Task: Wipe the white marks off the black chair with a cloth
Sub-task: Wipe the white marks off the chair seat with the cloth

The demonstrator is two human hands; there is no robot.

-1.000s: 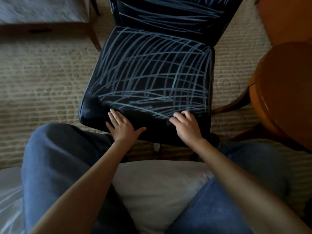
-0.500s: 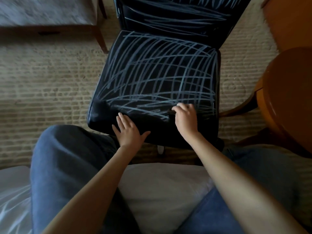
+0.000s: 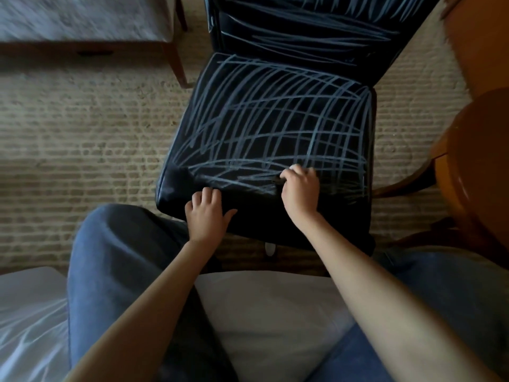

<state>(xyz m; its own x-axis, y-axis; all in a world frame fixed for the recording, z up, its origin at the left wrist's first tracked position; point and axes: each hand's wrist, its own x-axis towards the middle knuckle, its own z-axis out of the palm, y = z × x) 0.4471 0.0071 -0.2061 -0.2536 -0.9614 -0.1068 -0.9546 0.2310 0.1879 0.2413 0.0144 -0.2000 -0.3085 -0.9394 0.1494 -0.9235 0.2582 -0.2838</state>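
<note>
The black chair stands in front of me, its seat and backrest covered in crossing white marks. Along the seat's front edge lies an unmarked dark patch that looks like a black cloth, hard to tell apart from the leather. My right hand sits on the front right of the seat, fingers curled, and pinches a dark fold of it at the thumb. On the front edge further left, my left hand rests with the thumb spread and the fingers slightly bent.
A round orange wooden table stands close on the right. A wooden-legged piece of furniture is at the back left. Woven carpet covers the floor. My knees in blue jeans flank a white cushion.
My right hand slid forward onto the marked seat and curled its fingers. My left hand's fingers bent a little. The view shifted, so the chair sits further right in frame.
</note>
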